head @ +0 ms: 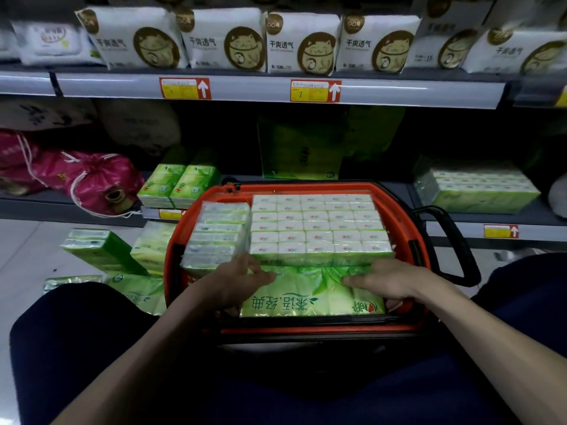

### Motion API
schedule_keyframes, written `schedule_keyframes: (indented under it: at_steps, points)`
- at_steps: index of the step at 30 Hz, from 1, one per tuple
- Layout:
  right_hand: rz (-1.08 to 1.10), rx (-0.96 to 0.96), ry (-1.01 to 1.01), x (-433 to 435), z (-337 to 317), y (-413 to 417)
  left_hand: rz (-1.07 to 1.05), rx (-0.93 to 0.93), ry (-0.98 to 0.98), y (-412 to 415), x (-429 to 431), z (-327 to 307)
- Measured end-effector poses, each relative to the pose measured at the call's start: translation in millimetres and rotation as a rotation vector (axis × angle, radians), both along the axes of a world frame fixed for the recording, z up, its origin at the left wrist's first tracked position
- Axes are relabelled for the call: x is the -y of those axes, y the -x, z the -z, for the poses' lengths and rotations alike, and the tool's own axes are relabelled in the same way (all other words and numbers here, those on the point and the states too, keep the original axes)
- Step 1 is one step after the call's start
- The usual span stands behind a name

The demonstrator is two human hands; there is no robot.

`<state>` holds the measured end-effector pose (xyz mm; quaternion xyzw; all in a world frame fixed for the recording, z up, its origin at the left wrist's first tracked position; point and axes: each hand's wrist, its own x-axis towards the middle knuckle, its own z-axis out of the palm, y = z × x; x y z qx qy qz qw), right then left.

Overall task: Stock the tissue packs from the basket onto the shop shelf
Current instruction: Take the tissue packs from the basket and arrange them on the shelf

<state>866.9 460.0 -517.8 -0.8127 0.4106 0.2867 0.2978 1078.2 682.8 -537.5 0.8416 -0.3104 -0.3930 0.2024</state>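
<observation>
An orange basket sits in front of my knees, filled with green and white tissue packs. One large pack lies flat on top, and a smaller pack leans at its left. My left hand and my right hand both rest on the near green face of the large pack, fingers laid over its front edge, one at each side. The low shelf behind the basket holds two green packs at left and a wide pack at right.
Several green tissue packs lie on the floor left of the basket. Pink drawstring bags fill the low shelf's left end. A green bag stands at the shelf's back. White packs line the upper shelf. The basket's black handle juts right.
</observation>
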Motion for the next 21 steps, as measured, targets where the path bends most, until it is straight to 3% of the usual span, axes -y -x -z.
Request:
schedule_keyframes:
  at_steps: [9,13,16,21]
  points:
    - [0.118,0.247,0.058,16.6,-34.7,17.6,-0.159,0.132,0.205,-15.7,-8.1,-37.6]
    - [0.119,0.337,0.200,16.1,-52.1,18.2,-0.236,0.214,0.361,-20.9,-10.8,-49.4]
    - [0.132,0.424,0.273,16.3,-55.6,18.2,-0.387,0.157,0.524,-25.6,-7.1,-55.3]
    - [0.224,0.555,0.149,15.8,-45.8,7.8,-0.504,0.050,0.708,-35.0,5.7,-57.0]
